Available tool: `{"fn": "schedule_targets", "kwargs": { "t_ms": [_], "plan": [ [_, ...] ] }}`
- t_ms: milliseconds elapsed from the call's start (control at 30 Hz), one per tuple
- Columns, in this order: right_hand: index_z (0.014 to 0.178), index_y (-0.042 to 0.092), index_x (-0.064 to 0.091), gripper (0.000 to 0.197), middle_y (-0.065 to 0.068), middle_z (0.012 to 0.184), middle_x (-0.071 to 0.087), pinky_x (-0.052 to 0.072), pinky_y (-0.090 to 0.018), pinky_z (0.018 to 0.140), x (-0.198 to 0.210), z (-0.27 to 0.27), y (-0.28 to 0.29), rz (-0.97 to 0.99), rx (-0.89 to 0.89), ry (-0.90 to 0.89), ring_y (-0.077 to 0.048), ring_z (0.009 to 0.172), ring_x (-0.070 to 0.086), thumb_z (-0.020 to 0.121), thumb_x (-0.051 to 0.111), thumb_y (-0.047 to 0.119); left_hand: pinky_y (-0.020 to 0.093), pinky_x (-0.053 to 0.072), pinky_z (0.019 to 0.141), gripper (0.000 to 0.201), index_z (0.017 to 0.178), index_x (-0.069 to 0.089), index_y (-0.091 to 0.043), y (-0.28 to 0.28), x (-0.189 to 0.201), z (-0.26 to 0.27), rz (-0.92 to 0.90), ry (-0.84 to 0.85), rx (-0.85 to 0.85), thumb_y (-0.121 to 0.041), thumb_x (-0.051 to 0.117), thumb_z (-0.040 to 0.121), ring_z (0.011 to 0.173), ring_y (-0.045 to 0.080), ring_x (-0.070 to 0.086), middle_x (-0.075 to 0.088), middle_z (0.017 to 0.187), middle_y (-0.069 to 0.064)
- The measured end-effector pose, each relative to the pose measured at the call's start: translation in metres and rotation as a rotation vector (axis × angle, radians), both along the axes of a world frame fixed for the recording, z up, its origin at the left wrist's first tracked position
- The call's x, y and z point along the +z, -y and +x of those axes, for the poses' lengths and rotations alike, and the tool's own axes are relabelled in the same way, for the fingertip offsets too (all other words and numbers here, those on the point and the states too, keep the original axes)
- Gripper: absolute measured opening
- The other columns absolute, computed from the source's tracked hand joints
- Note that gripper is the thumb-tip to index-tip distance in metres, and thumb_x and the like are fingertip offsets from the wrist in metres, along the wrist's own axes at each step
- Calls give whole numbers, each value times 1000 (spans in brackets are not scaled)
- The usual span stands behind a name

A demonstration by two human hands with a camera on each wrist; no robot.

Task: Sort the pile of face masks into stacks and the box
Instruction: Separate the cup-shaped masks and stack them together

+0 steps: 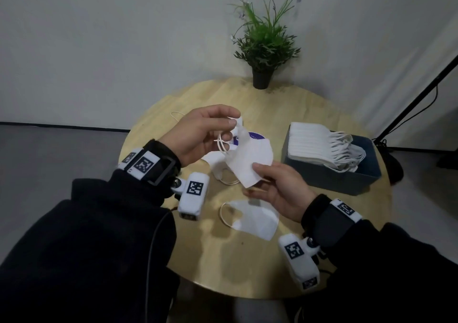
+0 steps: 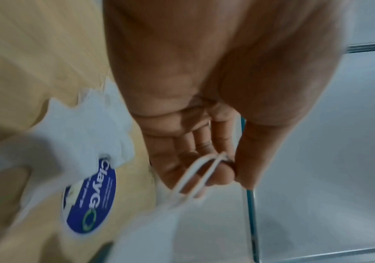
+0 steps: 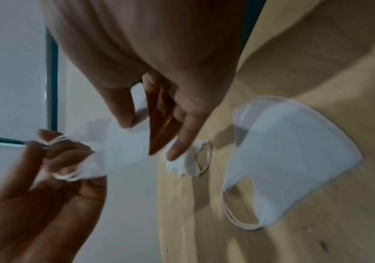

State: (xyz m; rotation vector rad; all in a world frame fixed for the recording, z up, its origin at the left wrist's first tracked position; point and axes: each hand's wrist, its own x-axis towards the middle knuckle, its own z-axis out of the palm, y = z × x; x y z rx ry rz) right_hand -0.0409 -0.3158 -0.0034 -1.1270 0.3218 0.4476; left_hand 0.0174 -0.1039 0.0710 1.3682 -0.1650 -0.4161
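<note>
I hold a folded white face mask [image 1: 250, 160] above the round wooden table [image 1: 322, 223]. My left hand [image 1: 205, 134] pinches its ear loops [image 2: 195, 176] between thumb and fingers. My right hand [image 1: 275, 186] pinches the mask's lower edge [image 3: 123, 147]. Another white mask [image 1: 252, 218] lies flat on the table below my hands, also seen as a flat mask [image 3: 290, 160] in the right wrist view. A smaller crumpled mask [image 3: 186, 163] lies under the held one. The grey box [image 1: 332, 176] at the right holds a row of several white masks [image 1: 319, 146].
A potted plant [image 1: 262, 50] stands at the table's far edge. A blue round sticker [image 2: 89, 201] sits on a packet under the masks. A loose ear loop [image 1: 177, 117] shows at the far left. A black stand leg [image 1: 418, 97] slants at the right.
</note>
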Motion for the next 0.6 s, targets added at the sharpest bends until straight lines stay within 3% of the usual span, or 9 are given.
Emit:
{"fn": "schedule_targets", "kwargs": {
  "t_ms": [100, 200, 267, 333, 400, 500, 600],
  "plan": [
    [114, 2, 70, 19, -14, 99, 77, 63, -34, 62, 6, 3, 10, -46, -138, 135, -22, 77, 75, 96, 68, 6, 29, 55, 63, 6, 98, 73, -16, -11, -10, 15, 269, 20, 105, -14, 68, 97, 66, 15, 60, 63, 78, -1],
    [103, -3, 73, 12, -6, 72, 73, 60, -30, 57, 8, 4, 24, -240, -208, 257, -14, 58, 68, 93, 72, 4, 31, 53, 66, 19, 101, 74, -13, -24, -38, 36, 709, 98, 252, -31, 68, 97, 76, 18, 66, 72, 91, 2],
    [92, -1, 74, 6, -6, 68, 70, 62, -41, 66, 6, 3, 28, -340, -223, 325, -17, 59, 65, 91, 75, 5, 34, 56, 73, 25, 99, 76, -14, -27, -55, 43, 1133, 192, 205, -37, 66, 96, 83, 21, 70, 75, 97, 4],
    [86, 3, 75, 8, -4, 69, 70, 60, -37, 64, 5, 2, 27, -418, -219, 380, -18, 62, 64, 93, 72, 6, 36, 55, 74, 30, 94, 74, -16, -26, -71, 44, 1392, 186, 103, -45, 67, 93, 86, 23, 69, 73, 95, 4],
    [88, 4, 75, 12, 0, 67, 69, 55, -29, 57, 3, 2, 26, -468, -210, 387, -14, 60, 61, 97, 67, 7, 32, 47, 62, 30, 84, 64, -22, -22, -81, 41, 1509, 157, 33, -51, 70, 88, 80, 20, 64, 66, 88, 0],
    [83, 8, 74, 17, 2, 64, 65, 54, -29, 55, 5, 2, 26, -484, -199, 357, -13, 57, 58, 98, 65, 9, 29, 39, 55, 26, 80, 61, -20, -21, -89, 38, 1576, 174, -8, -43, 74, 81, 74, 19, 60, 63, 85, 1],
    [77, 10, 72, 20, 2, 63, 61, 58, -30, 53, 9, 1, 29, -501, -196, 348, -11, 56, 58, 97, 66, 9, 28, 44, 58, 20, 84, 69, -16, -23, -89, 42, 1348, 88, 94, -32, 81, 80, 73, 18, 63, 68, 82, 0]
  ]
}}
